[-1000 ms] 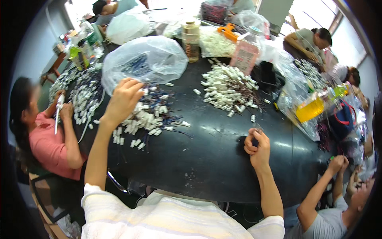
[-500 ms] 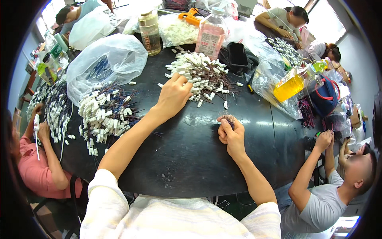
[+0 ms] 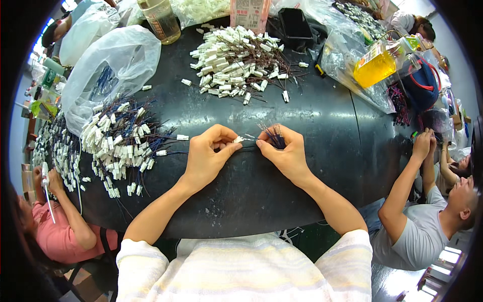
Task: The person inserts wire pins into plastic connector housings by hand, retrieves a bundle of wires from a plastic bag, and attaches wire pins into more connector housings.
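Observation:
My left hand point(image 3: 210, 153) pinches a small white plastic connector point(image 3: 238, 139) between thumb and fingers over the black table point(image 3: 322, 131). My right hand point(image 3: 283, 151) holds a small bundle of thin dark wires point(image 3: 274, 135), and its fingertips meet the connector between the two hands. A pile of white connectors with blue and dark wires point(image 3: 121, 143) lies to the left of my left hand. A second pile of white connectors with brown wires point(image 3: 236, 63) lies farther back at the centre.
A clear plastic bag point(image 3: 108, 63) sits at the back left, a bottle point(image 3: 160, 20) behind it, and a yellow container point(image 3: 375, 65) in plastic at the right. A person in pink point(image 3: 55, 226) works at the left, a person in grey point(image 3: 427, 221) at the right.
My left hand came back from the far connector pile to the middle of the table. Both hands now meet there, with a connector and wires between them.

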Motion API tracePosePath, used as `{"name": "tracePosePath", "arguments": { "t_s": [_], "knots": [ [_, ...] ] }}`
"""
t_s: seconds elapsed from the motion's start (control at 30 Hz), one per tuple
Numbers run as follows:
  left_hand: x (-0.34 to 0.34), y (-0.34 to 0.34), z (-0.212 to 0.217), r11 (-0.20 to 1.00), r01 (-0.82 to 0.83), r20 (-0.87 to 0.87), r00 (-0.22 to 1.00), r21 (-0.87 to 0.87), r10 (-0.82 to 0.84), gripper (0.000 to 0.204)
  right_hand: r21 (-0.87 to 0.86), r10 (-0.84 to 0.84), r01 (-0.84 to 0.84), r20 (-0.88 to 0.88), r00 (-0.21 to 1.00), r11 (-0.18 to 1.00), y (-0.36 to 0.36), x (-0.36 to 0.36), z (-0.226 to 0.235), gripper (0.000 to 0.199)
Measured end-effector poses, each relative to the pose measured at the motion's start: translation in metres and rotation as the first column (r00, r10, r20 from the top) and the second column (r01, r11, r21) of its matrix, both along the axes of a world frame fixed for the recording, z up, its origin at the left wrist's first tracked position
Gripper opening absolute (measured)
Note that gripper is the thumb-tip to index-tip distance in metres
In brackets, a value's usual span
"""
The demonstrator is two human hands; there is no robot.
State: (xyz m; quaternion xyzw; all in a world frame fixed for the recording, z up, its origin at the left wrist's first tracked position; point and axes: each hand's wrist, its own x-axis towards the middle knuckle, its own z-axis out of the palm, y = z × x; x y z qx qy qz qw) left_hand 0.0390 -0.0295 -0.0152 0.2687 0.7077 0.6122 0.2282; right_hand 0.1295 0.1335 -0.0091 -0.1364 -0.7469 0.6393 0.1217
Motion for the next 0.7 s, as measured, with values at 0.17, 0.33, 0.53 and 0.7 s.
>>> {"name": "tracePosePath", "arguments": {
  "t_s": [0.17,0.33,0.53,0.7],
  "knots": [
    [0.001,-0.002,-0.005,0.999,0.001,-0.045,0.999,-0.053,-0.004,0.012,0.019,0.022,-0.023,0.023,0.999,1.000,-0.002,0.000,0.000,0.009],
    [0.003,-0.004,-0.001,0.995,-0.011,-0.184,0.983,-0.100,-0.008,0.011,0.024,0.007,-0.008,0.033,0.999,1.000,-0.003,0.000,-0.001,0.010],
    [0.003,-0.001,-0.003,0.999,0.021,-0.444,0.896,-0.041,-0.036,0.014,0.079,0.056,-0.054,-0.031,0.998,0.995,-0.003,-0.001,-0.009,0.011],
    [0.008,0.003,-0.003,0.999,0.045,-0.356,0.934,0.007,-0.039,0.012,0.086,0.111,-0.111,0.004,0.994,0.990,0.002,0.001,-0.004,0.013]
  ]
}}
